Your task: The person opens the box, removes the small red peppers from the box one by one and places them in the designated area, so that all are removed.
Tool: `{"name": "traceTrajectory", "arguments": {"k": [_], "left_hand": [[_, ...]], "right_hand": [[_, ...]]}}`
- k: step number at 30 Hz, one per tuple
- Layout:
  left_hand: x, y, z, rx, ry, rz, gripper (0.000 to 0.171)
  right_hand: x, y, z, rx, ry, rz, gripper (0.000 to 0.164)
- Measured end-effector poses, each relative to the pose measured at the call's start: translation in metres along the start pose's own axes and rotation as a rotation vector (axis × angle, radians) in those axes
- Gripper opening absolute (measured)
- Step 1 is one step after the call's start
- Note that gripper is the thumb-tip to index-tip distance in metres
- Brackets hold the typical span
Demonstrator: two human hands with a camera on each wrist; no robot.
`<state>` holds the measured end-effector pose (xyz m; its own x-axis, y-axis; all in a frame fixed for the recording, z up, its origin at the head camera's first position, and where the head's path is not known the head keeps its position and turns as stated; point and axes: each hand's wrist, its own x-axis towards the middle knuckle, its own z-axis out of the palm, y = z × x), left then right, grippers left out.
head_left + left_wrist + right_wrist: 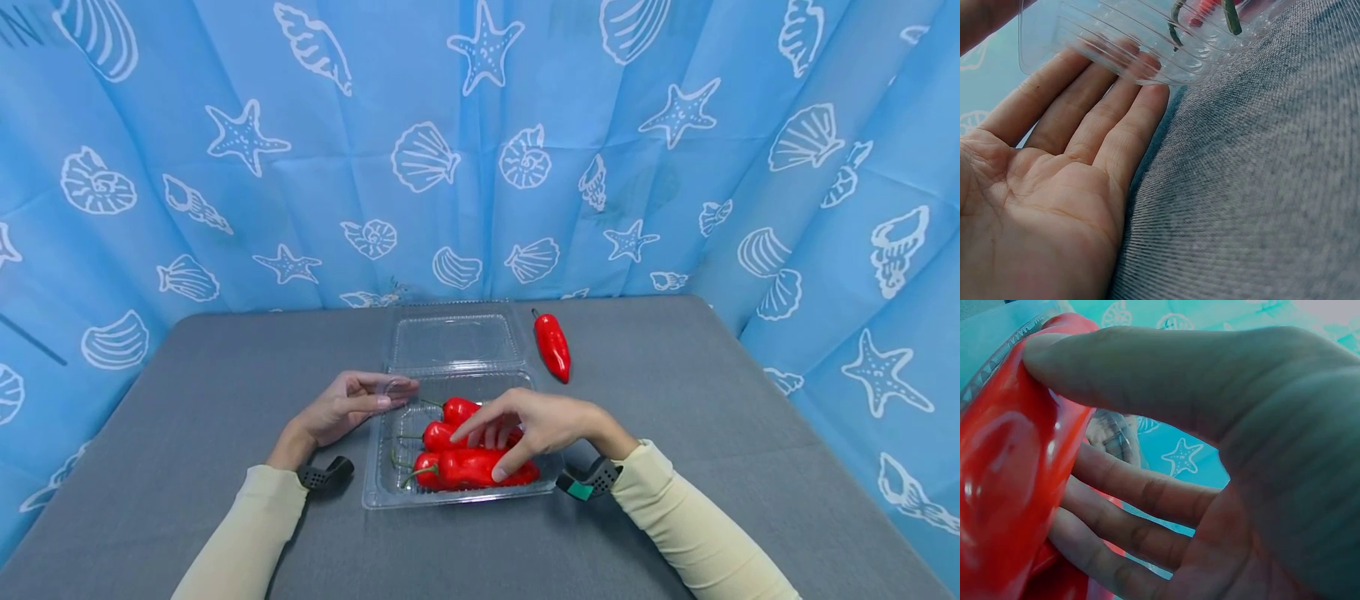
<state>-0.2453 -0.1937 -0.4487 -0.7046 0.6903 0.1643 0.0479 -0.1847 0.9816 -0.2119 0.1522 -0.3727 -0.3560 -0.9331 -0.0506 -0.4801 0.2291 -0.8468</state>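
Observation:
A clear plastic clamshell box (381, 497) lies with its lid flipped back, holding several long red peppers with green stems. Its front pepper (468, 468) is gripped by my right hand (551, 421). In the right wrist view, the thumb presses one side of that glossy pepper (1007, 456) while the fingertips meet its other side. My left hand (337, 408) touches the left side of the box. The left wrist view shows its straight fingers (1088, 119), tips seen through the ribbed plastic wall (1116, 47). Part of the back peppers is hidden under my right hand.
One more red pepper (552, 346) lies on the grey cloth-covered table (645, 375), right of the raised-edge lid (453, 340). Behind the table's far edge hangs a blue curtain (480, 208) with white shells and starfish.

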Motion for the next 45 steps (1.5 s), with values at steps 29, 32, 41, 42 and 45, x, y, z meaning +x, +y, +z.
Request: {"name": "traceTrajectory", "arguments": {"k": [29, 32, 41, 42, 45], "left_hand": [[0.0010, -0.0014, 0.0010, 0.008, 0.000, 0.004, 0.045], [0.0012, -0.0019, 0.0009, 0.004, 0.014, 0.005, 0.045], [0.0013, -0.0031, -0.0006, -0.018, 0.017, 0.011, 0.045], [0.0013, -0.0032, -0.0008, -0.018, 0.016, 0.012, 0.045], [0.0012, -0.0032, -0.0009, -0.018, 0.016, 0.011, 0.045]], "right_hand": [[0.0020, 0.0037, 0.0009, -0.052, 0.027, -0.041, 0.052], [0.0023, 0.0051, 0.0006, -0.057, 0.039, -0.064, 0.049], [0.0031, 0.0055, 0.0007, -0.022, 0.094, -0.047, 0.033], [0.0032, 0.0055, 0.0010, -0.025, 0.098, -0.042, 0.032], [0.0034, 0.0064, 0.0016, -0.038, 0.120, -0.029, 0.031]]}}
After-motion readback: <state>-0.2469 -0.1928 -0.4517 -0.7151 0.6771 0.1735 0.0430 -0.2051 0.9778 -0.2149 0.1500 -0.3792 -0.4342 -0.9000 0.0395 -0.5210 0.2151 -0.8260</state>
